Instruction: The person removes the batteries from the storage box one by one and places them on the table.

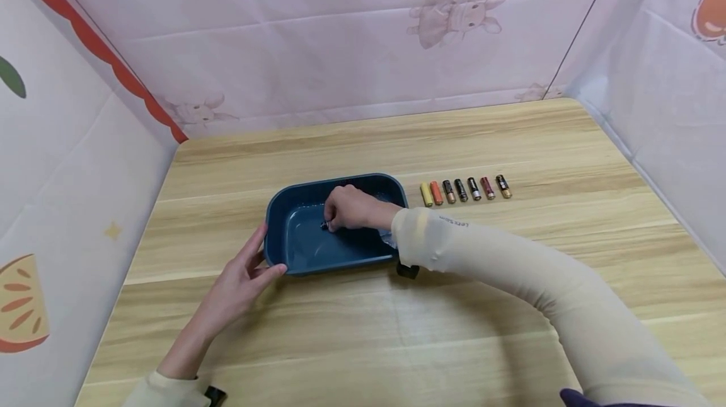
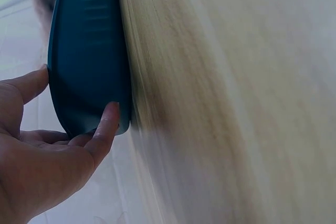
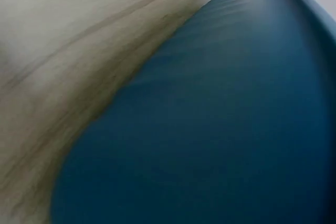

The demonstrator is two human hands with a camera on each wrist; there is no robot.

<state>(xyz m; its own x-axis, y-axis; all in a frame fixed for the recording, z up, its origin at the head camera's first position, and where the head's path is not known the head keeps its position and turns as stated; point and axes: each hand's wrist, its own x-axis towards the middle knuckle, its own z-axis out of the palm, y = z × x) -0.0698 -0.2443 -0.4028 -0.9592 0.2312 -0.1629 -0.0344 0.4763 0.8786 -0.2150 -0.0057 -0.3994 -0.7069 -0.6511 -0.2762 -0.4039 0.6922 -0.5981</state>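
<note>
A dark blue plastic basin (image 1: 317,266) stands on the table, its side wall (image 2: 89,51) filling much of both wrist views. My left hand (image 1: 235,287) holds its near left corner, thumb against the near side and fingers along the left side. Inside the basin, my right hand (image 1: 353,207) pinches a small dark battery (image 1: 325,225) low over the floor, mostly hidden by the fingers. To the basin's right, several batteries stretch in a row, among them a yellow battery (image 1: 426,194), an orange battery (image 1: 436,193) and a black-and-gold battery (image 1: 503,186).
Beneath everything is a wood-grain table (image 1: 340,338), with a pink rabbit-print wall sheet (image 1: 340,54) behind it and pale sheets at both sides. A crinkled clear piece (image 1: 388,240) shows in the basin beside my right wrist. My right sleeve (image 1: 510,262) crosses the basin's right rim.
</note>
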